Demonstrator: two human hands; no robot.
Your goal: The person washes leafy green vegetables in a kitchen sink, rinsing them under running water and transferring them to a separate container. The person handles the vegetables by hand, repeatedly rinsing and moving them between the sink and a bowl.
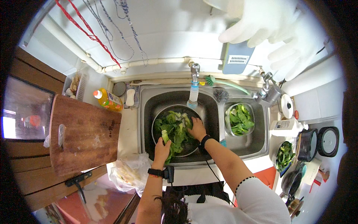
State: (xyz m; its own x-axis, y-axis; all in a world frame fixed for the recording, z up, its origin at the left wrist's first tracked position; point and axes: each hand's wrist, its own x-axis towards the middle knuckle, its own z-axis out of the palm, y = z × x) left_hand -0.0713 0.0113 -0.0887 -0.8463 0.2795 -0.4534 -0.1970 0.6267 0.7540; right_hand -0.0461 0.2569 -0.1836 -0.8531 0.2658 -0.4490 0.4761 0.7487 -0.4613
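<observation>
My left hand (162, 151) grips a leafy green stalk (165, 136) near its pale base, over the front left of a round metal basin (154, 117). More leafy greens (174, 123) lie in the basin, which rests in the larger bowl of a steel double sink (212, 105). At the basin's right side, my right hand (198, 129) reaches down against the greens with its fingers curved. Its fingertips are partly hidden, so whether it grasps a leaf is unclear. The faucet (195, 72) hangs above the back of the basin.
The smaller sink bowl holds a clear container of greens (240, 119). A wooden cutting board (86, 134), yellow detergent bottle (108, 100) and plastic bag (130, 173) are left. Behind lie a green brush (226, 83) and scouring pad (221, 95). A white bottle (286, 127) stands right.
</observation>
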